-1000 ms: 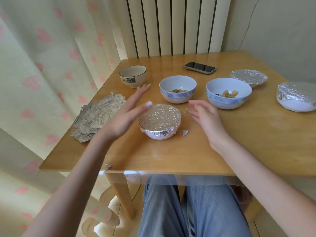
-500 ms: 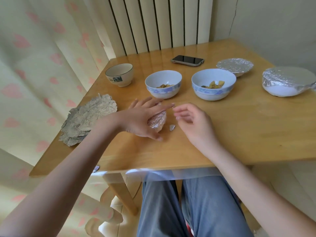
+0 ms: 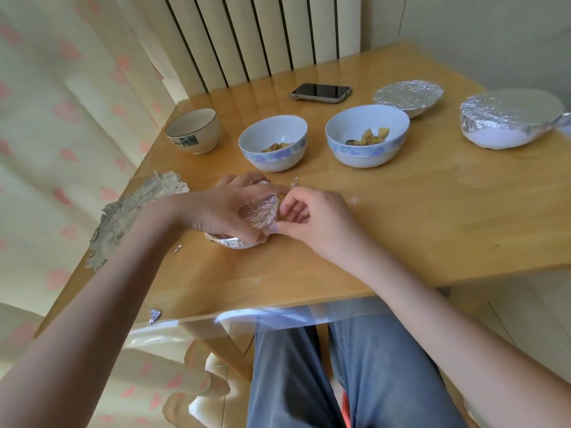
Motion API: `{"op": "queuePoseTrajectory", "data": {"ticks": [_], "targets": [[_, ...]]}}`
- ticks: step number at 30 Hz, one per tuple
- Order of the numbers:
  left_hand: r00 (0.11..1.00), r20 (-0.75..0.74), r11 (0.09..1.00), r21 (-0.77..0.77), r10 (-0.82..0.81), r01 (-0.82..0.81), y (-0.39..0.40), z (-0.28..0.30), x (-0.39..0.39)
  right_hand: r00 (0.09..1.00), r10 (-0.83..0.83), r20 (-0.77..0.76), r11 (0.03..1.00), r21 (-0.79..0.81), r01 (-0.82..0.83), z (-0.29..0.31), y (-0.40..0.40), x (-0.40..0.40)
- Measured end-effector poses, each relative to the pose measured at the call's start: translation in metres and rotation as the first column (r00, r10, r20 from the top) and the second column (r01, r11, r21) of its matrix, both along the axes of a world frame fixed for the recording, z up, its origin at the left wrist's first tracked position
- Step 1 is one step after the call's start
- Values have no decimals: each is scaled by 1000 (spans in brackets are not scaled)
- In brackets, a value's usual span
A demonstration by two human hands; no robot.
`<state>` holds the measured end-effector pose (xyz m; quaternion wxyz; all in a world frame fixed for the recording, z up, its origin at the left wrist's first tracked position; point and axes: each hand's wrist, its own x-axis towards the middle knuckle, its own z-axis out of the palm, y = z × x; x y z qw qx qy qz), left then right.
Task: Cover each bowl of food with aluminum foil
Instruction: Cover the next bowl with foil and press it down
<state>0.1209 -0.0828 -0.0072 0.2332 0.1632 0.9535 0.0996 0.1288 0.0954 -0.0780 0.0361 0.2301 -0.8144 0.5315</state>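
Note:
A small white bowl capped with foil [image 3: 258,211] stands near the front of the wooden table [image 3: 432,217]. My left hand [image 3: 222,208] lies over its top, fingers curled down around the rim and thumb at the near edge. My right hand [image 3: 312,220] is at the bowl's right side, with curled fingers and thumb against the foil at the rim. Behind stand two uncovered blue-patterned bowls with food, one in the middle [image 3: 273,143] and one to the right [image 3: 367,135]. Two bowls covered in foil sit at the back right [image 3: 408,97] and far right [image 3: 509,118].
A cream bowl [image 3: 193,129] stands at the back left. A crumpled sheet of foil [image 3: 136,214] lies by the table's left edge. A phone [image 3: 321,93] rests at the back. Small foil scraps [image 3: 177,249] lie on the table. My knees are under the front edge.
Both hands have closed in on the near bowl; the left now covers its top and the right has moved against its right rim. The view has swung closer and tilted.

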Motion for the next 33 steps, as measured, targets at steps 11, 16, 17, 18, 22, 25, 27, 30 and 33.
{"op": "queuePoseTrajectory", "data": {"ticks": [11, 16, 17, 18, 22, 25, 27, 30, 33], "targets": [[1000, -9, 999, 37, 10, -10, 0, 1, 3, 979, 165, 118, 951, 245, -189, 30, 4, -35], [1000, -25, 998, 60, 12, -10, -2, -1, 3, 989, 148, 19, 835, 534, -135, 46, 2, -42], [1000, -26, 998, 63, 17, -15, -2, -1, 3, 988, 155, 8, 827, 545, -134, 47, 2, -41], [999, -23, 998, 62, 23, -22, -1, -1, 2, 986, 166, 4, 825, 548, -141, 47, 5, -41], [997, -29, 998, 26, 64, -64, 5, 0, 5, 983, 177, 53, 829, 530, -178, 30, 22, -29], [985, -63, 987, -2, 158, -158, 10, -3, 7, 992, 112, 58, 898, 422, -126, 19, 27, -14], [980, -63, 978, -77, 188, -193, 9, -2, 8, 993, 103, 49, 912, 395, -114, 18, 24, -6], [988, 19, 971, -186, 156, -149, 2, 6, 8, 995, 96, 28, 907, 409, -99, 20, 17, -1], [1000, -9, 984, -177, -3, 1, -12, 14, 4, 998, 55, -7, 914, 403, -48, 21, 13, -1]]}}
